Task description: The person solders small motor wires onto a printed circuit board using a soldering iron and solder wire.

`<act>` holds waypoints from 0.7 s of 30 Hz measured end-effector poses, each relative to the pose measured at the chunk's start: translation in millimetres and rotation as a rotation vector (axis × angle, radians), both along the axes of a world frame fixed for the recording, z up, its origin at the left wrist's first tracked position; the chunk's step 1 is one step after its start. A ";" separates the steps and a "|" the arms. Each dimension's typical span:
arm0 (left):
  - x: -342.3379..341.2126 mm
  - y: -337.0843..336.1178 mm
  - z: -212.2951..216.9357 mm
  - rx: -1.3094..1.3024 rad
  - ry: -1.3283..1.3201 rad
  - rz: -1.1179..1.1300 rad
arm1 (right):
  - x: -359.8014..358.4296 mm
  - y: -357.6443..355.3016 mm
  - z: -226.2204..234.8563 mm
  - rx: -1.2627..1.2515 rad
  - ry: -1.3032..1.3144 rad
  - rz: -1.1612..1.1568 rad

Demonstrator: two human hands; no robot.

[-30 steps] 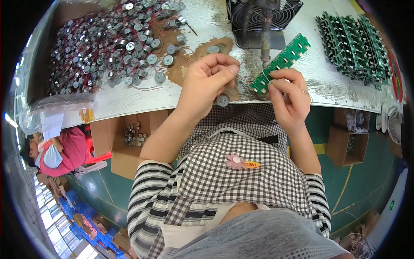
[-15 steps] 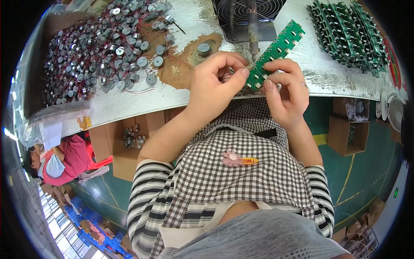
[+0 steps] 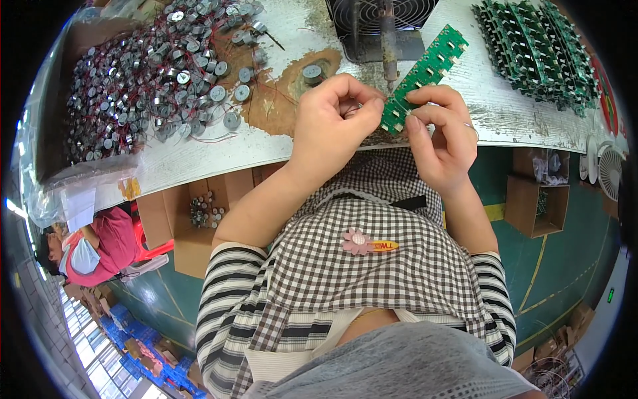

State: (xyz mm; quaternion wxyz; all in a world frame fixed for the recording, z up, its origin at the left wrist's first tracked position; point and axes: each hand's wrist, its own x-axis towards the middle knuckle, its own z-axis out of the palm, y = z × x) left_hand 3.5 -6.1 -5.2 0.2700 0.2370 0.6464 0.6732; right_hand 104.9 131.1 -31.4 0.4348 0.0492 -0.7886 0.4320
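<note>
My right hand (image 3: 441,130) pinches the lower part of a long green circuit board (image 3: 435,61) studded with small white parts, which slants up and away to the right. My left hand (image 3: 335,120) is closed, thumb against forefinger, at the board's left edge. Thin wire shows inside its curled fingers, the ends hidden by the fingertips. Above the board's left side a soldering iron (image 3: 389,43) points downward, its tip close to the board; whether they touch I cannot tell. Just beyond my left hand lies a round metal disc part (image 3: 313,74).
A large heap of round metal parts with red wires (image 3: 153,80) covers the table's left. Rows of green circuit boards (image 3: 535,56) lie at the right. A black fan (image 3: 359,30) stands behind the iron. Cardboard boxes (image 3: 538,206) sit below the table; another person (image 3: 109,243) is at far left.
The board has shifted slightly up and to the left, along with the fingers at its edge. My left wrist has turned a little. Both hands keep their closed grip.
</note>
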 end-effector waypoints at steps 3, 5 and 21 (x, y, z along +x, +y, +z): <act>-0.7 1.7 -0.8 0.016 -0.018 0.010 | -2.6 0.0 -0.1 -0.007 0.002 -0.011; -3.5 2.3 -0.2 0.031 0.009 0.016 | -5.8 0.8 0.9 -0.013 0.006 -0.014; -12.0 -5.8 5.1 -0.098 0.077 -0.116 | 0.0 -0.9 -1.3 -0.056 -0.020 0.002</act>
